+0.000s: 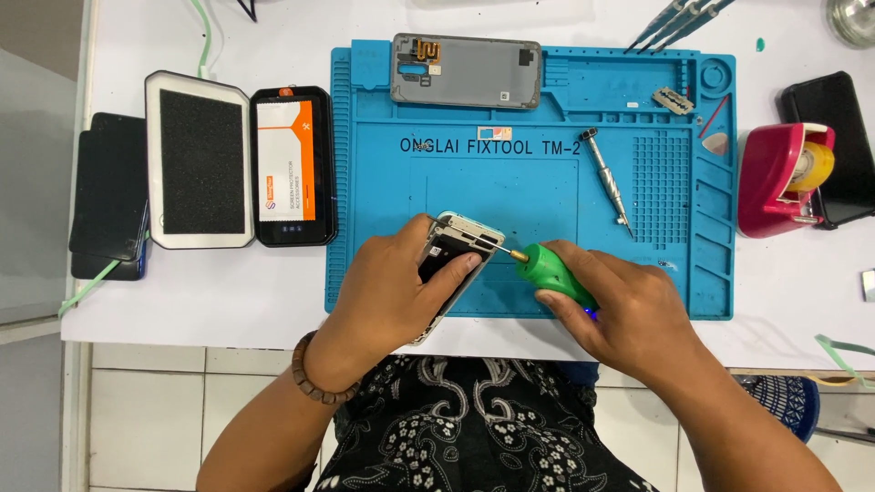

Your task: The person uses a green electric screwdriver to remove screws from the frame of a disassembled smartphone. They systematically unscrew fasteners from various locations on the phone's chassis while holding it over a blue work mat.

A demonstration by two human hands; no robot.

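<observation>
Your left hand [401, 282] wrapped the phone [453, 264] at the mat's [383, 173] front edge, fingers curled over its frame to steady it. Your right hand [620, 305] gripped the green driver [556, 275], fingers closed round it, bit touching the phone's top edge.

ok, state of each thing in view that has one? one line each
left hand: gripping the opened phone
opened phone: back off, tilted on the blue mat
right hand: wrapped round the green screwdriver
green screwdriver: bit against the phone's top edge
grey back cover: removed, inner side up on the mat
metal screwdriver: lying loose on the mat
tape dispenser: yellow roll loaded
</observation>
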